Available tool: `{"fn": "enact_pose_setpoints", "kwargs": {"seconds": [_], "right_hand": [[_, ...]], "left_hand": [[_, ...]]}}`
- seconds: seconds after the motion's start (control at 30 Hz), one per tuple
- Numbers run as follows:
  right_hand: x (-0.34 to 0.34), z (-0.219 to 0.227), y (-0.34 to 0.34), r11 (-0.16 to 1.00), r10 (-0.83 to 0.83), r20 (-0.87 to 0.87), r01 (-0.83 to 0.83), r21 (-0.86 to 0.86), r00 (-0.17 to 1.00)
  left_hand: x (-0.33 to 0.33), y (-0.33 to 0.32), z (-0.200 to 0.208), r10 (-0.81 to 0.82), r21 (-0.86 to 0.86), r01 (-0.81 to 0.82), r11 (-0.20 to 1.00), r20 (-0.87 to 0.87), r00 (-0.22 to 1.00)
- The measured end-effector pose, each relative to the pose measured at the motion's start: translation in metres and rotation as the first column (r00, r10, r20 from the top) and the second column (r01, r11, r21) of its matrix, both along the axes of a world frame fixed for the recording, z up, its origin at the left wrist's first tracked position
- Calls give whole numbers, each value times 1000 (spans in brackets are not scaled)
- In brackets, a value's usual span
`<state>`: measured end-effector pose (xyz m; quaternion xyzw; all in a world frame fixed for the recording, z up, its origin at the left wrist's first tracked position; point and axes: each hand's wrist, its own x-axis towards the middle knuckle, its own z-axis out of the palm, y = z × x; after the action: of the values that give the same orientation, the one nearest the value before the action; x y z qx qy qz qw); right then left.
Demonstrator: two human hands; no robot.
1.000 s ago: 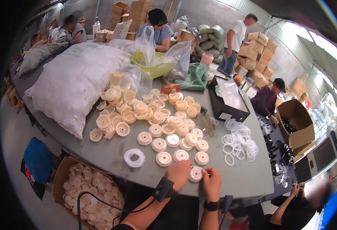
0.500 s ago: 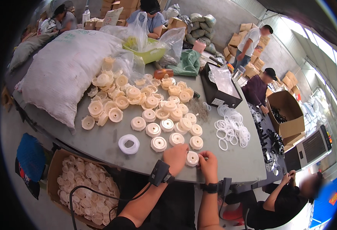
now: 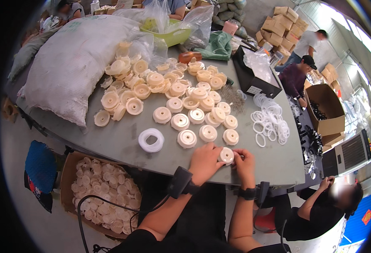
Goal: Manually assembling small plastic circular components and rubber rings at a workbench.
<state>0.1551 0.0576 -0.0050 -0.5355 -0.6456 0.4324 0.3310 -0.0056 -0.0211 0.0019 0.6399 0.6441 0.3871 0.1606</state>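
At the table's near edge, a round cream plastic part [image 3: 226, 155] with a small centre hole is pinched between my two hands. My left hand [image 3: 205, 162] grips its left side with thumb and fingers. On the right rim, the bent fingertips of my right hand [image 3: 245, 165] close in. Just beyond stand similar discs in loose rows, among them a cream disc [image 3: 231, 137] and another disc [image 3: 187, 138]. To the left lies a coil of white rings [image 3: 151, 140]. Loose white rings [image 3: 270, 122] are heaped to the right.
A pile of cream parts [image 3: 141, 91] covers the table's middle, beside a large white sack [image 3: 73, 69]. Small metal pieces [image 3: 232, 98] lie near a black box [image 3: 256, 76]. Below the table edge is a carton of cream pieces [image 3: 67, 179]. Several people work around.
My view has shifted, so the table sits higher and further right in the picture. My left fingers have moved from the part's upper left to its left side. The right hand stays at the rim.
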Motion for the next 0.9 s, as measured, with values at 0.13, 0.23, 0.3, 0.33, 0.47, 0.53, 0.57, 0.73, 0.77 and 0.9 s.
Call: {"fn": "enact_pose_setpoints", "kwargs": {"seconds": [0.13,0.23,0.3,0.33,0.47,0.53,0.57,0.73,0.77,0.9], "right_hand": [[1,14,-12,992,101,-66,-105,-62,993],[6,15,-14,981,148,-53,-153,-117,988],[15,5,-8,974,208,-41,-211,-85,977],[18,2,-3,966,257,-22,-257,-29,966],[14,5,-5,939,334,69,-338,55,940],[10,9,-10,940,329,94,-335,68,940],[8,12,-13,943,321,68,-325,67,945],[8,3,-10,991,136,-190,-135,18,972],[7,1,-10,992,120,-224,-107,69,967],[-2,-1,-15,991,73,-136,-57,120,988]], "left_hand": [[0,-4,-1,32,-18,-31,999,6,999],[3,-6,1,74,-2,-74,997,-37,997],[2,-7,-3,100,66,-95,993,-83,991],[2,-6,-3,106,47,-102,994,-89,990],[9,-5,-5,160,91,-147,985,-165,973],[9,-5,-2,148,88,-137,987,-125,981],[7,-7,-2,146,106,-135,985,-102,984],[-5,-7,13,176,138,-177,974,18,984],[-13,-5,22,235,163,-231,959,-7,972],[-41,28,26,409,212,-382,899,-99,907]]}}
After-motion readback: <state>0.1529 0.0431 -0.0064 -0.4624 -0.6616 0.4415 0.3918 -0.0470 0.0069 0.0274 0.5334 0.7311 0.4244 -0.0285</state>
